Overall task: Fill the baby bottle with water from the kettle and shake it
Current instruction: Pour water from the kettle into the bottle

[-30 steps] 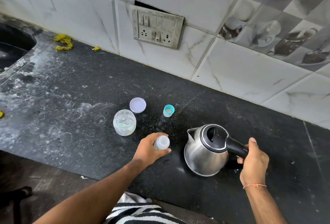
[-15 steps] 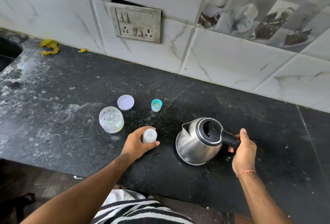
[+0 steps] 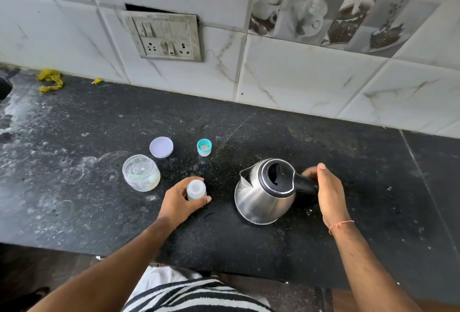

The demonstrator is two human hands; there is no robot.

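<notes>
Shiny steel kettle (image 3: 263, 194) sits on the black bench (image 3: 348, 162); right hand (image 3: 326, 192) grips its handle. Left hand (image 3: 180, 199) holds the small white baby bottle (image 3: 196, 189) upright. Lift slowly, tip gently over the bottle's mouth.

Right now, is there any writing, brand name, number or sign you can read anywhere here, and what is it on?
None can be read.
Kettle: no brand or marking shows on its steel body or black lid.
Baby bottle: any scale marks are hidden by the left hand.
Switch panel: only switches and sockets, no legible lettering.
Picture tiles: cups and desserts, no words.
</notes>
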